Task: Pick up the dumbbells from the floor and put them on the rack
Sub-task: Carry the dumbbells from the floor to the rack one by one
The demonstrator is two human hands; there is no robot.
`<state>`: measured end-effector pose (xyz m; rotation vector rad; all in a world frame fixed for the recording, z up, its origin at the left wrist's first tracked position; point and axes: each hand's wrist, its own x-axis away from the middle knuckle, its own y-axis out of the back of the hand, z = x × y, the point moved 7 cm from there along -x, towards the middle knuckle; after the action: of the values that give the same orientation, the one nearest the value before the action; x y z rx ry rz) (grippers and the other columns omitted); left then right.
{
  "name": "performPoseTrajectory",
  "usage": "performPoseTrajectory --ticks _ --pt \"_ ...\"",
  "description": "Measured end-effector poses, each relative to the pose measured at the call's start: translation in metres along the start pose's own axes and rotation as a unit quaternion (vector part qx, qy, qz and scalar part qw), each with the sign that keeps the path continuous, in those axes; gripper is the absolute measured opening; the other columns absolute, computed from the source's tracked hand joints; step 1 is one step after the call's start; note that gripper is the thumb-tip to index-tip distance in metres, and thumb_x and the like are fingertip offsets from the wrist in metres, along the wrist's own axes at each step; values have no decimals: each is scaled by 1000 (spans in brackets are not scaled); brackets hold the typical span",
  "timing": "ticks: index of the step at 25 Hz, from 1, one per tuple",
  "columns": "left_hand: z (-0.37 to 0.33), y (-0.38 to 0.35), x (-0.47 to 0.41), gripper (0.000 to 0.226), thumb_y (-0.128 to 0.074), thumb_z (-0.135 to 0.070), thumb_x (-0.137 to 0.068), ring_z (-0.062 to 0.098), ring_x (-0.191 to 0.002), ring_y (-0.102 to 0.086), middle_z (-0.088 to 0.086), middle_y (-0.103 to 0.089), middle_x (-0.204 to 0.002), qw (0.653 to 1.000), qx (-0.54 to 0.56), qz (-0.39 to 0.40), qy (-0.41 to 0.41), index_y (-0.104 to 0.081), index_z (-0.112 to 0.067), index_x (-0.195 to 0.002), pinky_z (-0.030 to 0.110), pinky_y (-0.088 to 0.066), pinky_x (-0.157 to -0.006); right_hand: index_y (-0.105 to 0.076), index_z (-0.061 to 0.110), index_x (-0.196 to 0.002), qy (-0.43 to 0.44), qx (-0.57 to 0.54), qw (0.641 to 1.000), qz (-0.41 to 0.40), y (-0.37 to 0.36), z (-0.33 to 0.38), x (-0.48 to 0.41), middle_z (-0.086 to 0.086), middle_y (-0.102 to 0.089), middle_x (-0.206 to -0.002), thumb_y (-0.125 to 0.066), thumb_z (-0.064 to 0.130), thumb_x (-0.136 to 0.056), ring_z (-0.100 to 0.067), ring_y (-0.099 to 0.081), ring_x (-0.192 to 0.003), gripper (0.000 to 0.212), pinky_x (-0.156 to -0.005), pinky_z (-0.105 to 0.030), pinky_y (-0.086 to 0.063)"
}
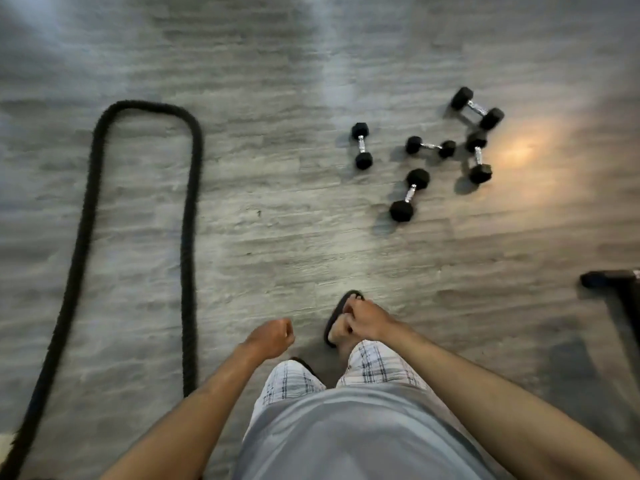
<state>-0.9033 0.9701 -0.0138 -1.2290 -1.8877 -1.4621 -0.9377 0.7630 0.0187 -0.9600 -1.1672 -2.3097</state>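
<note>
Several black hex dumbbells with chrome handles lie scattered on the grey floor ahead and to the right. The nearest dumbbell lies slanted. Beyond it are a small dumbbell, a left dumbbell, a right dumbbell and the farthest dumbbell. My left hand hangs in front of my waist with fingers curled, holding nothing. My right hand hangs above my right foot, fingers loosely curled, also holding nothing. Both hands are well short of the dumbbells. No rack shelf is visible.
A thick black battle rope lies in a long loop on the floor at the left. A black metal frame foot juts in at the right edge. My feet in black sandals stand on grey wood-look flooring.
</note>
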Motion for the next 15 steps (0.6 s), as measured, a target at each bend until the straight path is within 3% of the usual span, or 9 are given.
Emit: performPoseTrajectory --ticks 7,15 --pt "-84 114 -117 29 -47 -29 -99 29 -104 -63 12 -67 -115 995 -98 28 -22 -60 -8 -114 36 -49 -85 -59 2 -117 -23 -64 998 -15 101 -53 -75 -21 -67 -117 -44 16 -98 -36 -61 -111 28 -92 -41 -49" --pt "-252 222 -235 33 -47 -27 -99 33 -108 -62 18 -65 -119 973 -200 53 -104 -59 -3 -119 38 -49 -86 -59 6 -117 -71 -151 984 -59 241 -122 -134 -18 -66 -119 -46 18 -99 -34 -61 -112 25 -92 -40 -50"
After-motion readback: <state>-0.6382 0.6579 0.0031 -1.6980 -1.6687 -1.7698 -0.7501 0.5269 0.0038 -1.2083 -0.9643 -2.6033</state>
